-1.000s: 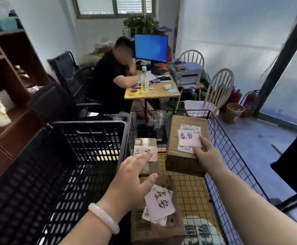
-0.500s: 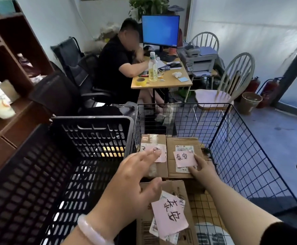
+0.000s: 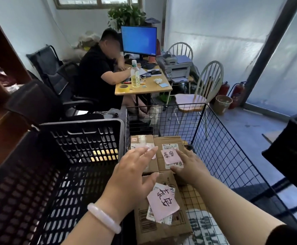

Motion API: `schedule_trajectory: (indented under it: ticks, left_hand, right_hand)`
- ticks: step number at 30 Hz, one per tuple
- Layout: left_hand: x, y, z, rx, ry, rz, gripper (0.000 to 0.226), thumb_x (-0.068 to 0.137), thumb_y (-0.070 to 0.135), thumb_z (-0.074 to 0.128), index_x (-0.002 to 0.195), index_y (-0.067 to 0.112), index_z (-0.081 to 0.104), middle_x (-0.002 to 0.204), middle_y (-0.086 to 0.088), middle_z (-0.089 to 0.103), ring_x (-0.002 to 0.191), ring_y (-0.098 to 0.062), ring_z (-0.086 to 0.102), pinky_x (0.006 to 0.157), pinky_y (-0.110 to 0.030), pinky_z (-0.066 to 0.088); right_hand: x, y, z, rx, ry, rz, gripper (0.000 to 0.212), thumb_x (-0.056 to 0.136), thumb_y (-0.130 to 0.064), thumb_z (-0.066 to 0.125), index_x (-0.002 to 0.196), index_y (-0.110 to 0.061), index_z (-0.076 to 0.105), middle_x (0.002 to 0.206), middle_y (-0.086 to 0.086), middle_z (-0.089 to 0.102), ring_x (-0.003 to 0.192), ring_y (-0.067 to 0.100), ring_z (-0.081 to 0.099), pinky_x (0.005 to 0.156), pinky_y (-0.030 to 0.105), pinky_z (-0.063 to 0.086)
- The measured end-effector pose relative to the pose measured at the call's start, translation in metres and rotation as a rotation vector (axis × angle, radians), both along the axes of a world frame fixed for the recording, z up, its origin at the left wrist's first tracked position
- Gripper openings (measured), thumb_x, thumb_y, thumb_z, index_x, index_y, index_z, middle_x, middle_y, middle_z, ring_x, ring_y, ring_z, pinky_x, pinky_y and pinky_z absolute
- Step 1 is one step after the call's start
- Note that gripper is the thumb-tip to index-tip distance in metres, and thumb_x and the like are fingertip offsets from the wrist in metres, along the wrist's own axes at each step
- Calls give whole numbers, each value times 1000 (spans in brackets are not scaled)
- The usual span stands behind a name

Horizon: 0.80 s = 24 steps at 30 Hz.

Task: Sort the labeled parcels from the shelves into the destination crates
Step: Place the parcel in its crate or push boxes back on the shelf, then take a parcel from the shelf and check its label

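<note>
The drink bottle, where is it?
Head view, upper middle: the bottle stands on the desk, beside the tape roll, in front of the blue monitor.

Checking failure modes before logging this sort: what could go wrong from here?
1. The pink note on the near parcel sits skewed and may peel off if brushed.
2. The left hand hides most of the top of the far-left parcel, so its destination could be misread.

Pale bangle (image 3: pixel 104 218) on left wrist; right sleeve (image 3: pixel 292 236) apparently black.
</note>
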<state>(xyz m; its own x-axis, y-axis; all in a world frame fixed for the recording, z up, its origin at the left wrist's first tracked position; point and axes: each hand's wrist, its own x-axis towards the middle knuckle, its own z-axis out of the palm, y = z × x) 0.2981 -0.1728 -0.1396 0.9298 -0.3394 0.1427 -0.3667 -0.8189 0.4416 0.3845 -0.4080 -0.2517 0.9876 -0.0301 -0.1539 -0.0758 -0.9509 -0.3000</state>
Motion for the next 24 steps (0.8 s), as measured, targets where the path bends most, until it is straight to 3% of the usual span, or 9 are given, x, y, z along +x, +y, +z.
schedule_trajectory:
  ticks: [3,9,12,16,21,24]
  left_hand:
    - [-10,2,2,86,2,-38,69,97,55,46,154,47,8,162,11,16,149,-9,5,123,-38,10]
    - [-48,-1,9,173,-64,-194,74,96,59,44,154,46,0,165,7,2,152,-18,-5,122,-43,2]
    - [-80,-5,14,132,-110,-318,76,96,57,45,152,48,-6,165,8,-2,152,-18,-8,123,-45,-3]
    - [-141,-21,15,42,-193,-495,78,96,57,44,151,50,-11,166,10,-5,152,-16,-9,123,-42,-8]
    - [-234,-55,20,-55,-277,-721,79,93,61,45,153,48,-5,166,9,0,151,-15,-6,123,-39,-5]
    - [-298,-80,27,-127,-310,-884,82,90,61,50,153,48,-1,166,10,2,151,-14,-3,120,-35,-5]
  right_hand:
    - [-38,8,42,-100,-101,37,80,87,-70,42,152,-41,7,163,-7,7,150,19,2,120,43,4]
    - [-169,35,110,-71,-232,-112,85,83,-74,43,152,-45,3,162,-15,3,147,9,-9,119,38,-6]
    - [-248,46,124,-98,-284,-219,86,83,-74,44,152,-46,0,161,-17,-2,143,3,-16,116,34,-9]
    - [-352,63,133,-210,-371,-374,89,80,-78,41,153,-42,3,163,-10,4,149,13,-3,121,37,1]
    - [-486,77,144,-304,-354,-623,99,77,-77,44,140,-49,-27,162,-12,-12,146,9,-17,117,34,-13]
    - [-565,79,155,-361,-358,-805,96,76,-80,40,144,-51,-21,161,-14,-15,144,7,-22,115,35,-16]
